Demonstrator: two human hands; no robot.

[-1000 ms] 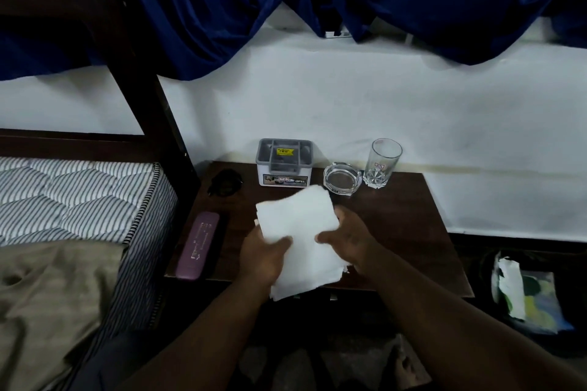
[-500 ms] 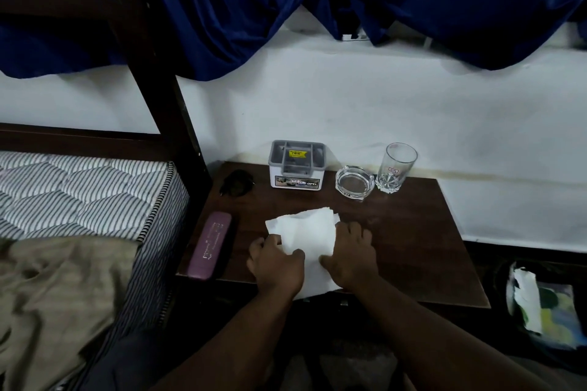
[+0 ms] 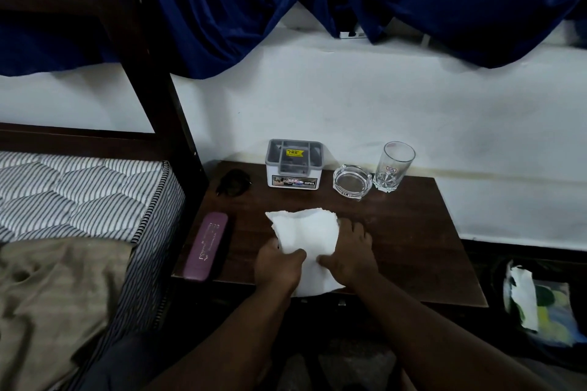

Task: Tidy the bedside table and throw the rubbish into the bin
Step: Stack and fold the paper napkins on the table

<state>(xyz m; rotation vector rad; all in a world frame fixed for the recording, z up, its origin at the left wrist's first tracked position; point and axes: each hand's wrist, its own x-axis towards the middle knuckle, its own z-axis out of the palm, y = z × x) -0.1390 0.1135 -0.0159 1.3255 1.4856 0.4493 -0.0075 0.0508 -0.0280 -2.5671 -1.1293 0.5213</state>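
Overhanging the table's [image 3: 413, 232] front edge, tissue [image 3: 306, 232] is pinched by the left hand [image 3: 276, 267], pressed by the right hand [image 3: 352, 252], fingers flat.

One each: tissue [image 3: 306, 232], glass [image 3: 394, 165], ashtray [image 3: 352, 181], grey box [image 3: 293, 165], purple case [image 3: 206, 246].

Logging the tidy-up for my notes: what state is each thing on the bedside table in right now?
White tissue: spread on the table, near edge overhanging.
Left hand: pinches the tissue's left edge.
Right hand: presses the tissue, fingers flat.
Glass: upright, empty.
Ashtray: upright, empty.
Purple case: closed, lying flat.
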